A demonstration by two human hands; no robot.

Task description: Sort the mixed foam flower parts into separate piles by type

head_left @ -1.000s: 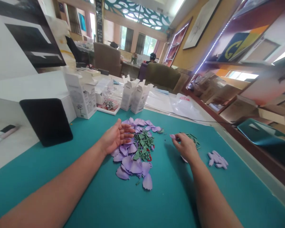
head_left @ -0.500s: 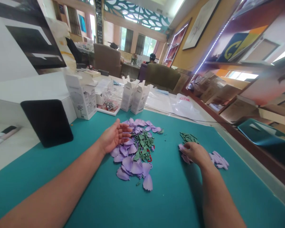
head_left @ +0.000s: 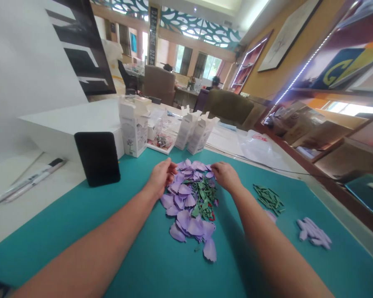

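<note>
A heap of purple petals mixed with small green leaf pieces lies on the teal mat. My left hand rests at the heap's far left edge, its fingers curled onto the petals. My right hand is at the heap's far right edge, knuckles up and fingers bent down into the petals. What either hand pinches is hidden. A small pile of green sticks and a small pile of purple pieces lie to the right, apart from both hands.
A black tablet leans on a white box at the left. Opened white cartons and a plastic bag stand behind the mat. Pens lie at the far left. Shelves run along the right. A person sits far back.
My right hand left the small piles at the right and came to the heap's far right edge. My left hand curled its fingers. The camera view shifted right.
</note>
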